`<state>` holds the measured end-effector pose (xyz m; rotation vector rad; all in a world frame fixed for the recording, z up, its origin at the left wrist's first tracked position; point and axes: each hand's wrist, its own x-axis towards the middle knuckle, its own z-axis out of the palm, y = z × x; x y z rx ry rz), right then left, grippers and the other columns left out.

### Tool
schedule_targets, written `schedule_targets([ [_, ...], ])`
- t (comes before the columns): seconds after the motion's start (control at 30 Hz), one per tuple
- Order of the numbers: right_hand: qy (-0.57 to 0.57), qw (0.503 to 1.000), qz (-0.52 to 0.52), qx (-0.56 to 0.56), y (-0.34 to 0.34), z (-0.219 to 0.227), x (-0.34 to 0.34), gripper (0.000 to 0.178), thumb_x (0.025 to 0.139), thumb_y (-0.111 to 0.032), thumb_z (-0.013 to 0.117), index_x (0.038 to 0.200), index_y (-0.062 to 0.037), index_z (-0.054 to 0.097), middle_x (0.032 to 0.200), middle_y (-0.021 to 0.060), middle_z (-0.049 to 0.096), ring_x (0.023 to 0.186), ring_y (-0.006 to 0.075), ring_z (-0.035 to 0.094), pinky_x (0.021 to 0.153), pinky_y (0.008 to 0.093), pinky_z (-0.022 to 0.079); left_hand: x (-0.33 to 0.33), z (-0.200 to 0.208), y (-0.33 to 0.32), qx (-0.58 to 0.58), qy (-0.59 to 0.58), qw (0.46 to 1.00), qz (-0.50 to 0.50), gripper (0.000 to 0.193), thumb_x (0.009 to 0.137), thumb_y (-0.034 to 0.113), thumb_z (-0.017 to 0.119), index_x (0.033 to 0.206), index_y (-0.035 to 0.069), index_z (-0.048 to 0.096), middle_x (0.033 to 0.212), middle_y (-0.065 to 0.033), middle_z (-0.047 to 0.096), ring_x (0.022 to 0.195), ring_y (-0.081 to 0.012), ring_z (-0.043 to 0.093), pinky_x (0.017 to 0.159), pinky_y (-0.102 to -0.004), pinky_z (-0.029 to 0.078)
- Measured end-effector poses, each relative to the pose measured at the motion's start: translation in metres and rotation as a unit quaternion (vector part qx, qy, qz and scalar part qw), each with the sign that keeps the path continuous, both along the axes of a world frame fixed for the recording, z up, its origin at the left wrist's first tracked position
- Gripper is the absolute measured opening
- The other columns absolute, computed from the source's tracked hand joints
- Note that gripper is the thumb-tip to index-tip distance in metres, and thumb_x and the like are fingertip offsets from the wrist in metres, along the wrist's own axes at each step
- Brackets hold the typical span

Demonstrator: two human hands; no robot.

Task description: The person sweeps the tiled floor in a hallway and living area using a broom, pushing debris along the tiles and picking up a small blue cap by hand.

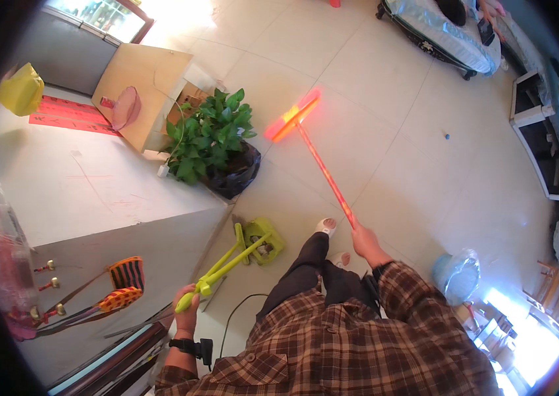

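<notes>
My right hand point(366, 244) is closed round the upper end of an orange-red broom point(327, 173). Its wide, bright head rests on or just above the tiled floor ahead, near a potted plant; blur and glare hide the bristles. On the left, my left hand point(186, 307) grips the handle of a lime-green dustpan point(273, 253). The pan is low by the foot of the white wall and holds some greyish bits I cannot make out. A second green shaft runs alongside the handle. A black band with a small device sits on my left wrist.
The leafy plant point(208, 140) in a black bag stands by a wooden board point(135, 72). Far right, a person sits near a wheeled, plastic-covered seat point(418, 30). A light-blue bin point(456, 276) stands on my right. A small blue object point(448, 136) lies on the floor.
</notes>
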<state>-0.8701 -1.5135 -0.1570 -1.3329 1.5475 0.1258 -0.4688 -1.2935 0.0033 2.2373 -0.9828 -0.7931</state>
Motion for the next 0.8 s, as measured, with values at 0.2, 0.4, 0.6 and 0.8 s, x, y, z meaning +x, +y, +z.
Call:
schedule_targets([
  [0.2, 0.071, 0.978, 0.191, 0.033, 0.094, 0.021, -0.112, 0.049, 0.081, -0.021, 0.044, 0.127, -0.0241, 0.029, 0.081, 0.0235, 0.056, 0.072, 0.0406, 0.053, 0.064, 0.0468, 0.042, -0.026, -0.012, -0.021, -0.035, -0.065, 0.997, 0.036, 0.016, 0.071, 0.000, 0.054, 0.087, 0.002, 0.054, 0.089, -0.0102, 0.058, 0.083, -0.0201, 0.055, 0.075, -0.0293, 0.043],
  [0.4, 0.102, 0.991, 0.071, 0.055, 0.083, 0.064, -0.125, 0.046, 0.079, -0.025, 0.050, 0.123, -0.0240, 0.038, 0.094, 0.0227, 0.055, 0.086, 0.0361, 0.054, 0.073, 0.0403, 0.044, -0.006, -0.023, -0.037, -0.071, -0.044, 0.994, 0.066, 0.011, 0.075, 0.005, 0.052, 0.086, 0.002, 0.053, 0.087, -0.0069, 0.055, 0.082, -0.0153, 0.051, 0.076, -0.0277, 0.041],
  [0.6, 0.004, 0.989, -0.049, -0.136, 0.031, 0.005, -0.127, 0.042, 0.081, -0.020, 0.048, 0.122, -0.0147, 0.040, 0.106, 0.0208, 0.052, 0.097, 0.0325, 0.052, 0.080, 0.0351, 0.041, -0.002, -0.033, -0.029, -0.054, 0.013, 0.992, 0.112, 0.018, 0.076, 0.005, 0.048, 0.093, 0.002, 0.050, 0.089, -0.0047, 0.050, 0.083, -0.0134, 0.047, 0.078, -0.0271, 0.039],
  [0.8, -0.020, 0.985, -0.150, -0.087, -0.067, -0.048, -0.045, 0.042, 0.084, -0.017, 0.036, 0.125, -0.0168, 0.032, 0.095, 0.0229, 0.053, 0.087, 0.0381, 0.051, 0.072, 0.0422, 0.041, -0.002, -0.047, -0.020, -0.037, 0.099, 0.991, 0.088, 0.052, 0.073, 0.001, 0.047, 0.122, 0.005, 0.031, 0.111, -0.0108, 0.044, 0.105, -0.0187, 0.041, 0.092, -0.0314, 0.032],
])
